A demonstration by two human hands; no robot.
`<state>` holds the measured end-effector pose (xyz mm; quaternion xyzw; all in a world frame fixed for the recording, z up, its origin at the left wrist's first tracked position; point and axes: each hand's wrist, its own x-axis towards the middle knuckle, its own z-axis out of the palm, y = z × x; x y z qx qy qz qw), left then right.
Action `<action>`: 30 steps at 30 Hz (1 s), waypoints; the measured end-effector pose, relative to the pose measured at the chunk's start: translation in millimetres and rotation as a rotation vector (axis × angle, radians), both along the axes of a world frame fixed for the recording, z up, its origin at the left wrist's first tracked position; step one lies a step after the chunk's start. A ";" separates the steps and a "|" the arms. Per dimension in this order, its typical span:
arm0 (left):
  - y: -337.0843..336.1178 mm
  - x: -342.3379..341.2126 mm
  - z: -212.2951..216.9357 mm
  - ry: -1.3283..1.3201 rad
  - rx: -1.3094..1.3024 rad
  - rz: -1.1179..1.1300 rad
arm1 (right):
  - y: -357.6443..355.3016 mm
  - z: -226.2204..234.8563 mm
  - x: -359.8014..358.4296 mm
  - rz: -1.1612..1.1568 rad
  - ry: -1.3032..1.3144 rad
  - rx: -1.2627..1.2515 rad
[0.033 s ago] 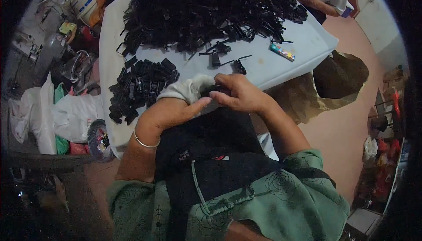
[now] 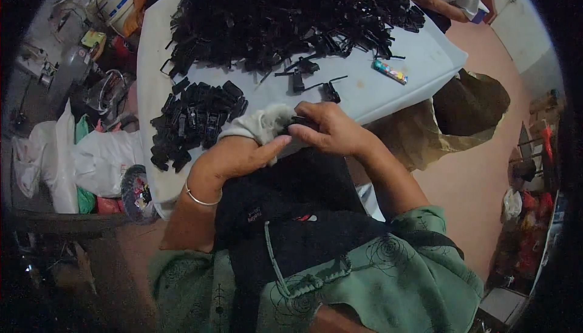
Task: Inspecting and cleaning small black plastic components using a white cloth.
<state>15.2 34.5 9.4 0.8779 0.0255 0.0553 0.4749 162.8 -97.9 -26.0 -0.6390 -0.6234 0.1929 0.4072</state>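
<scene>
My left hand [image 2: 246,151] is closed on a small black plastic part [image 2: 296,120]. A white glove or cloth [image 2: 261,122] covers its fingers, while the thumb is bare. My right hand [image 2: 328,128] pinches the same part from the right, between thumb and curled fingers. Most of the part is hidden by my fingers, so its shape cannot be made out. Both hands meet over the table's near edge. Just beyond them lie a few loose black plastic pieces [image 2: 330,92] with thin arms. Left of my left hand sits a smaller heap of similar black pieces [image 2: 197,114].
A large pile of black plastic parts [image 2: 273,17] covers the far part of the white table [image 2: 261,84]. A colourful tube-shaped object [image 2: 390,72] lies at the right. Beside the table stands an open brown sack [image 2: 419,129]. White plastic bags [image 2: 103,157] are at the left. Another person's hand [image 2: 431,2] shows at far right.
My hands stay almost in place. The black part and the gloved fingers have shifted very slightly between them.
</scene>
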 end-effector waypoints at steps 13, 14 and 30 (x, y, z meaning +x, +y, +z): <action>-21.6 -18.0 -23.7 -0.029 -0.377 0.292 | 10.0 -2.0 -35.5 -0.360 0.219 0.271; -22.4 -18.5 -24.7 -0.070 -0.264 0.349 | 7.0 1.8 -39.4 -0.301 0.332 0.253; -34.2 -15.4 -37.7 -0.209 0.857 0.405 | 17.5 -32.9 -65.0 -0.314 0.635 0.126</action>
